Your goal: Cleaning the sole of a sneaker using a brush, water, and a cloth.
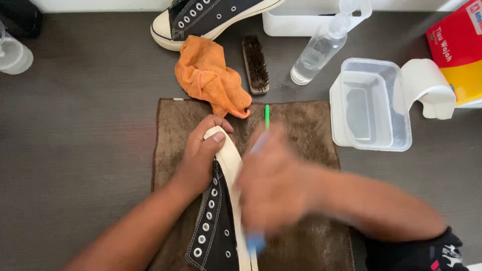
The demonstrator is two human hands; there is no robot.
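Note:
My left hand (pixel 201 153) grips the white toe end of a black canvas sneaker (pixel 216 226), which lies on its side on a brown towel (pixel 306 130). My right hand (pixel 273 183) is blurred with motion and holds a toothbrush with a green handle tip (pixel 267 116) against the shoe's white rubber sole edge (pixel 232 165). The brush's blue head end (pixel 255 242) shows below my right hand.
A second black sneaker (pixel 211 17) lies at the far edge, beside an orange cloth (pixel 211 75) and a wooden bristle brush (pixel 255 62). A clear spray bottle (pixel 321 47), a clear plastic tub (pixel 371 103), a white tray (pixel 296 22) and a red box (pixel 459 47) stand to the right.

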